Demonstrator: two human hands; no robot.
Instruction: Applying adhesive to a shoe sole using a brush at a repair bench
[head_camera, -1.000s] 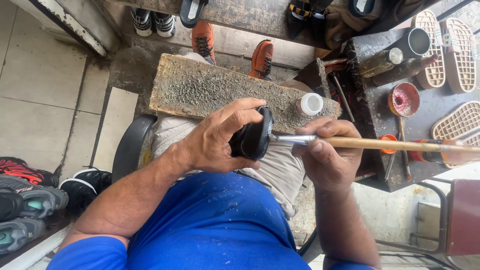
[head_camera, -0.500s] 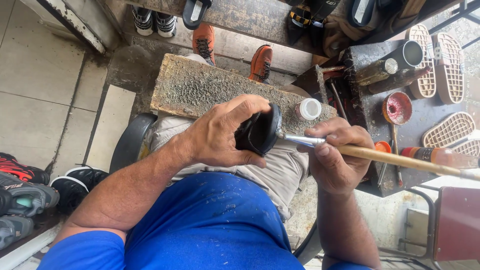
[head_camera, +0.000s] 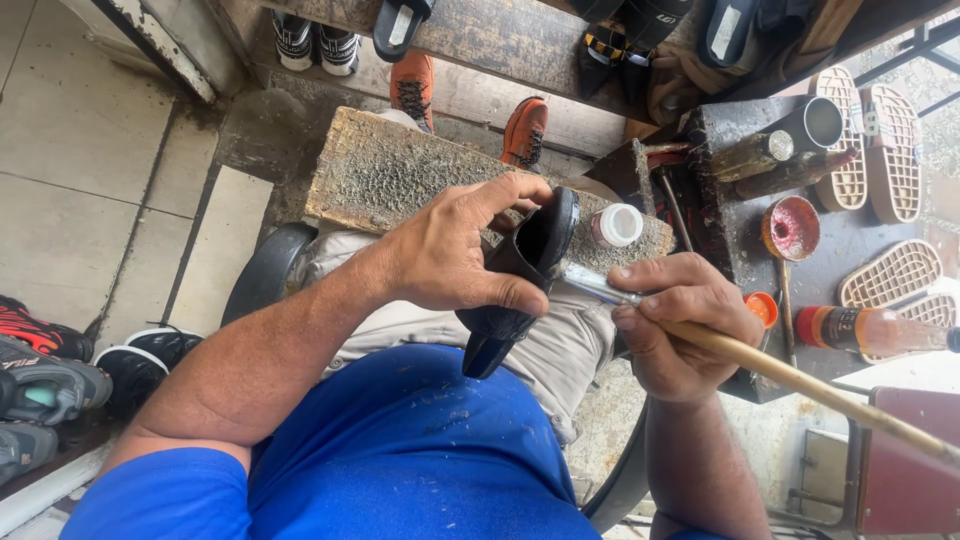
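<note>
Your left hand (head_camera: 455, 262) is gripping the black shoe (head_camera: 520, 280) over your lap, fingers closed around it. Your right hand (head_camera: 680, 320) is closing on a long brush (head_camera: 760, 365), its metal tip touching the shoe. A white-capped bottle (head_camera: 617, 225) is standing on the rough bench (head_camera: 400, 170) just behind, and a clear bottle with an orange label (head_camera: 870, 328) is lying to the right.

Rough wooden block (head_camera: 400, 170) on lap, white-capped jar (head_camera: 617, 224) atop; red-stained tin (head_camera: 791, 226) (on dark bench (head_camera: 730, 240)); orange shoes (head_camera: 412, 85) beyond.
</note>
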